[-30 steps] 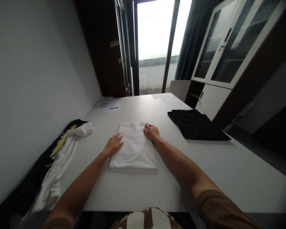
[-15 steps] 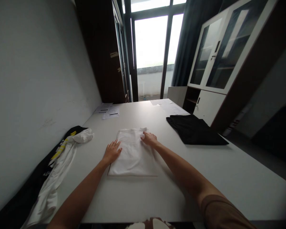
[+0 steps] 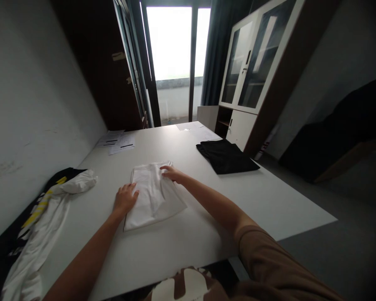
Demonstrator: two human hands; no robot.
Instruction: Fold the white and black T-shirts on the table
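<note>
A folded white garment (image 3: 150, 205) lies on the white table in front of me, with creases running across its middle and right side. My left hand (image 3: 125, 198) rests flat on its left edge, fingers spread and open. At the garment's upper right edge, my right hand (image 3: 172, 174) is closed on the fabric, its index finger lying over the top. What the right hand's lower fingers do is hidden. The garment's lower right corner sits angled on the tabletop.
A folded black garment (image 3: 227, 156) lies on the table (image 3: 269, 205) to the right. Black and white clothes (image 3: 53, 209) are heaped along the left wall. Printed papers (image 3: 122, 142) lie at the far left, with more sheets (image 3: 197, 130) at the far end. A glass-door cabinet (image 3: 253, 62) stands beyond.
My view has turned to the right. The white garment has become more wrinkled, and its right side has been pulled askew under my right hand. My left hand stays on the left edge.
</note>
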